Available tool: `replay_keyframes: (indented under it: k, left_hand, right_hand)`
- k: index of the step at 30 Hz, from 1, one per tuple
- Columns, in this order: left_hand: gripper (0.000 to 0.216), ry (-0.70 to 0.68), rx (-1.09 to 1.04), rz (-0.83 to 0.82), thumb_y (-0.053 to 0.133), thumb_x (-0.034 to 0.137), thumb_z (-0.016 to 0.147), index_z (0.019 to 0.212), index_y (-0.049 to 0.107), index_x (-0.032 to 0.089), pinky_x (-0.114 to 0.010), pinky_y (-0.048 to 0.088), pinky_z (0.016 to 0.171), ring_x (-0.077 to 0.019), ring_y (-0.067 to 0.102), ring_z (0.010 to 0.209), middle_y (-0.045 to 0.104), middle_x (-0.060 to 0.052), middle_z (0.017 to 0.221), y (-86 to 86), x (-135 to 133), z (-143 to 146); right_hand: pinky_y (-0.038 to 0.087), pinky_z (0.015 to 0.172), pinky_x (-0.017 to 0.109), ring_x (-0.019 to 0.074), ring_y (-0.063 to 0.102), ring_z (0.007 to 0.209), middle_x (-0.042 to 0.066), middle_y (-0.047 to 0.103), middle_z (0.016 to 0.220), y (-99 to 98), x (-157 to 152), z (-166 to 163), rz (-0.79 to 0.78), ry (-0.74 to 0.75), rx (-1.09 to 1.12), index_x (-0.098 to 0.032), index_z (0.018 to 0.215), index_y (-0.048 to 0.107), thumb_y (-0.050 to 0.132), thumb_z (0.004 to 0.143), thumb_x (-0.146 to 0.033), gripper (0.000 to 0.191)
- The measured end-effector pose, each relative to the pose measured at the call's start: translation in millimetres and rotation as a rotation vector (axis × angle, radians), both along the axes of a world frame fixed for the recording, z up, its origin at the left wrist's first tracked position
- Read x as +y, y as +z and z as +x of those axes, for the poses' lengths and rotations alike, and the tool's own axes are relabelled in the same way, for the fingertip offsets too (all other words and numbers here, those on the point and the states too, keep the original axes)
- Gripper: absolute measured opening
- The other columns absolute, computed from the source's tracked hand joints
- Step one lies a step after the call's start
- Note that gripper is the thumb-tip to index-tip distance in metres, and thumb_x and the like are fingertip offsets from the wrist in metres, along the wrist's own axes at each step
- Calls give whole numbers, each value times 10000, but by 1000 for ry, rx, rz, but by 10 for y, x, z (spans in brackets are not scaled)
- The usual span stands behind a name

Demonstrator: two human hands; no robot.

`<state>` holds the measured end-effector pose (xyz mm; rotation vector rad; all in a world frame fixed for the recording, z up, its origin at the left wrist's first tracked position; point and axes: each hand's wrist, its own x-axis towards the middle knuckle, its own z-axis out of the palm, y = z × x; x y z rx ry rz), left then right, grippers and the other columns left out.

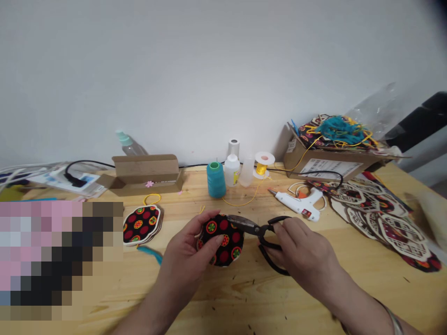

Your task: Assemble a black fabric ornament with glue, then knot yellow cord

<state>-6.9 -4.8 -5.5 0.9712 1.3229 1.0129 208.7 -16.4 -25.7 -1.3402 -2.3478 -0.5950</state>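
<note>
A person's left hand (pixel 186 249) pinches a round patch of black printed fabric (pixel 223 242) between thumb and fingers at lower centre of the frame, above a pine worktable (pixel 244 298), while the right hand (pixel 300 246) clasps black-handled shears (pixel 244 222), their blades together, tips lying across the patch's upper edge. The patch looks light and soft, though perhaps layered and slightly stiff, and seems best held by its rim, clear of the blades. A matching stack of patches (pixel 141 224) lies left; a hot glue gun (pixel 296 204) rests right
</note>
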Motion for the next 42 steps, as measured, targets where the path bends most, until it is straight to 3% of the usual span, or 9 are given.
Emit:
replay_keyframes:
  k: [10,16,21,37,42]
  left_hand:
    - [473,3,-49,30,697,227,645,1101,576,262,-276,532,742,-179,643,876,687,-9,1006,-7,-21,8]
    - [216,-52,164,144,661,254,682,893,704,259,-295,497,808,-201,616,899,686,-17,942,-49,-3,-24]
    - [209,-92,242,186,634,263,709,901,715,278,-309,442,895,-193,582,947,658,-17,992,-90,18,-53]
    - [217,-71,225,148,648,275,696,904,708,272,-267,474,826,-168,595,899,665,-9,946,-85,15,-53]
    - [185,-62,191,93,660,265,684,862,705,247,-217,510,690,-150,617,820,678,-8,920,-71,4,-31]
  right_hand:
    - [322,506,278,170,478,629,62,538,653,12,16,7,4,7,33,-123,749,594,438,857,-340,289]
    - [317,527,281,171,484,646,61,551,661,22,20,-4,6,2,37,-124,756,594,484,836,-344,259]
    - [303,530,281,173,486,649,52,552,661,30,15,-11,-8,-10,61,-139,738,584,515,811,-347,231]
    - [312,537,275,170,492,643,47,559,677,45,16,33,-19,5,125,-143,746,578,535,790,-345,211]
    - [323,555,278,174,495,662,54,577,696,25,8,36,-18,30,103,-129,775,585,509,821,-318,209]
